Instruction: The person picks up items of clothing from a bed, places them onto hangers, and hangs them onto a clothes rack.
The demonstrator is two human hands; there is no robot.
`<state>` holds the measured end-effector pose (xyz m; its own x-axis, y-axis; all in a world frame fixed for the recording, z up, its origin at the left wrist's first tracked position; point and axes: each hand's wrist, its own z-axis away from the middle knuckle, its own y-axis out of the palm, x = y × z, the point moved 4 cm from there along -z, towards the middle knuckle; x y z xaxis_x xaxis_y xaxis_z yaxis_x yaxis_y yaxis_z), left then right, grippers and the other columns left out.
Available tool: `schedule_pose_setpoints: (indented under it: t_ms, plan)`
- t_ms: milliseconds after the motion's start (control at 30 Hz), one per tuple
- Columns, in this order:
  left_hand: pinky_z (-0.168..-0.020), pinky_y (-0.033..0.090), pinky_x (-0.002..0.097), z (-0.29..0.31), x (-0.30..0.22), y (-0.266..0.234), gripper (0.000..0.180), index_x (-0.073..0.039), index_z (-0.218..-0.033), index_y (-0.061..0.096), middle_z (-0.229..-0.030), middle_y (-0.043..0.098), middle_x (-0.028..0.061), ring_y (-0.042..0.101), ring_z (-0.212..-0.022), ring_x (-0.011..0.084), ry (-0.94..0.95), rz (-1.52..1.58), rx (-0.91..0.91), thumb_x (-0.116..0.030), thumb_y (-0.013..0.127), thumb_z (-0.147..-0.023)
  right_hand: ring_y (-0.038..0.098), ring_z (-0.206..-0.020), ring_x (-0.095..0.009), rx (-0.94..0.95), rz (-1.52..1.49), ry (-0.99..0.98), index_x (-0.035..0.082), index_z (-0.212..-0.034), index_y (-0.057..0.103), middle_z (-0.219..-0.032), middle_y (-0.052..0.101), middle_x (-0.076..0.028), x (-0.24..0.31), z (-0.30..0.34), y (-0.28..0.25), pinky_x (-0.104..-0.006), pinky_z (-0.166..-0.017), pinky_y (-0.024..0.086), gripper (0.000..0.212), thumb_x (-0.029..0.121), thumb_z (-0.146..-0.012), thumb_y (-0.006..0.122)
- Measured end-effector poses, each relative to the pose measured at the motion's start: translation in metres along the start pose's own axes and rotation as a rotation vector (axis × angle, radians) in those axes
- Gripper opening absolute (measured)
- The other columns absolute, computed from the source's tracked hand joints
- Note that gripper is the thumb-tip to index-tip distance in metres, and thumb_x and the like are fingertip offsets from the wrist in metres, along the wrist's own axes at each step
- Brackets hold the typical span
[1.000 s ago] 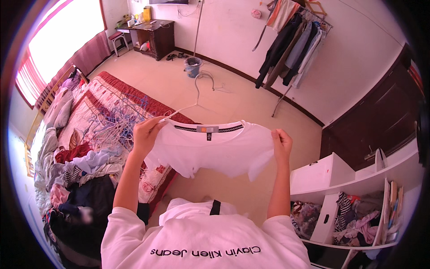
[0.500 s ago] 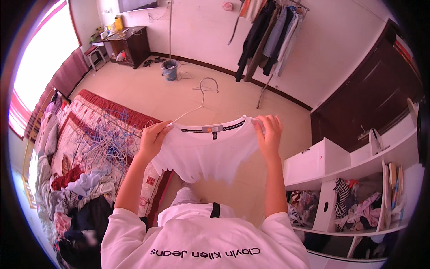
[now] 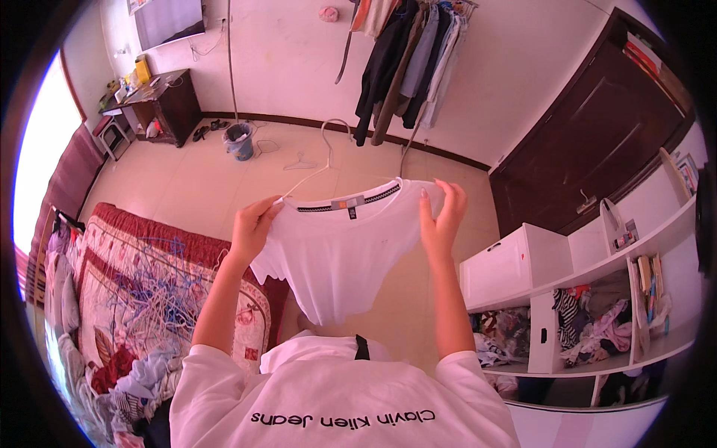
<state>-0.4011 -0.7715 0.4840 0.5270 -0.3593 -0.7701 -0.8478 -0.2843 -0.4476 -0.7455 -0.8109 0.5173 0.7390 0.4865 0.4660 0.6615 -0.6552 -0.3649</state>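
A white T-shirt (image 3: 332, 257) with a dark zigzag trim inside its neckline hangs spread in front of me. Its left shoulder is pinched in my left hand (image 3: 254, 226), and my right hand (image 3: 444, 216) grips the other shoulder between thumb and fingers. A pale clothes hanger (image 3: 328, 154) sits in the shirt, its hook pointing up and away from me. One hanger arm shows running to the left shoulder beside my left fingers; the other arm is hidden by the fabric.
Left of me is a bed (image 3: 254, 310) with a heap of hangers (image 3: 153, 287) and piled clothes (image 3: 142, 377). White shelves (image 3: 541, 299) stuffed with clothes stand at the right, near a dark door (image 3: 597, 134). Beyond are a clothes rack (image 3: 407, 149), bin (image 3: 239, 142) and a hanger (image 3: 300, 162) on the floor.
My view has turned right and tilted up, so the room sits further left. The shirt's lower part hangs fuller and longer. Both hands keep their hold; the right one has shifted slightly.
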Motion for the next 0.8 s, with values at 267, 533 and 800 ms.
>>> schedule_pose_setpoints:
  t_ms: [267,533,800]
  plan:
    - [-0.056,0.040,0.0224,-0.080,0.051,-0.011,0.020,0.003,-0.102,0.065,-0.065,0.054,0.0029,0.045,-0.061,0.0061,-0.047,0.138,-0.083,-0.012,0.060,-0.090,0.048,-0.104,-0.029,-0.024,-0.126,0.177,0.002,-0.109,0.051,-0.107,0.051,-0.014,-0.003,0.038,0.082,-0.0408,-0.091,0.037,0.030,0.010,-0.082,0.063]
    - [-0.059,0.040,0.0192,-0.127,0.092,0.036,0.025,0.003,-0.099,0.067,-0.073,0.058,-0.0044,0.048,-0.067,0.0033,-0.282,0.381,0.006,-0.020,0.060,-0.092,0.052,-0.099,-0.015,0.518,-0.547,0.474,0.008,-0.117,0.050,-0.111,0.052,-0.003,0.016,0.080,0.190,-0.0305,-0.085,0.042,0.034,0.012,-0.086,0.062]
    - [-0.063,0.042,0.0188,-0.176,0.095,0.109,0.026,0.003,-0.101,0.066,-0.081,0.063,-0.0017,0.052,-0.071,0.0040,-0.348,0.598,0.054,-0.021,0.060,-0.093,0.051,-0.108,-0.017,0.711,-1.108,0.910,0.007,-0.130,0.037,-0.122,0.048,-0.008,-0.003,0.043,0.244,-0.0322,-0.090,0.043,0.046,0.023,-0.092,0.058]
